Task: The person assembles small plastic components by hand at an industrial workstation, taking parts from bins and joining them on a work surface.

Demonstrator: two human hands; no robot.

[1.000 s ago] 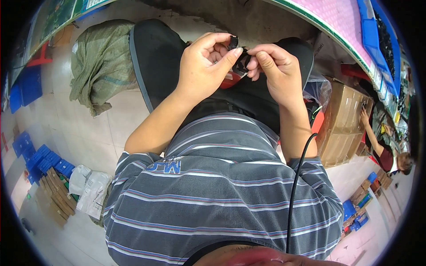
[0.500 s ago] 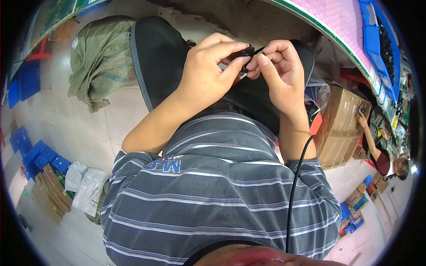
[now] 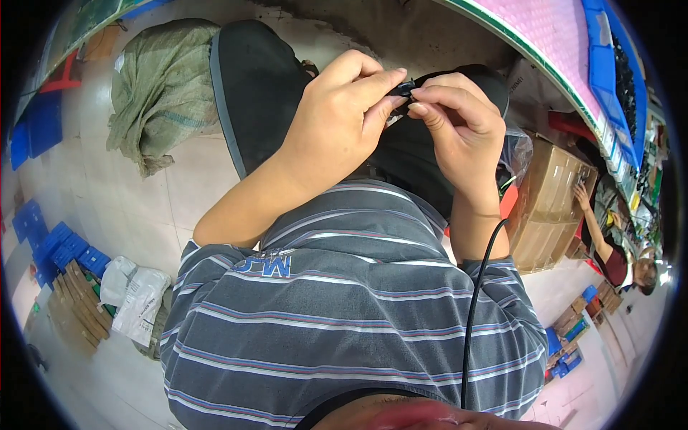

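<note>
Above my lap, a small, glossy black part [image 3: 404, 89] sits between my two hands; its exact kind cannot be made out. My left hand [image 3: 335, 111] pinches it from the left between thumb and fingers. From the other side, my right hand [image 3: 467, 132] closes thumb and index finger at the part's right end, with the other fingers curled. Fingers cover most of the piece. Dark trousers [image 3: 251, 86] lie beneath both hands.
A pink-topped table [image 3: 537, 36] with a green edge and blue tray [image 3: 605, 72] stands ahead right. Beside my right leg is a cardboard box [image 3: 555, 204]; a co-worker's arm [image 3: 593, 228] reaches toward it. A green woven sack [image 3: 165, 93] lies left, blue crates [image 3: 64, 247] farther back.
My right hand has shifted slightly right and turned, its index finger now stretched toward the black part. The left hand has tilted a little, and the part shows more between the fingertips.
</note>
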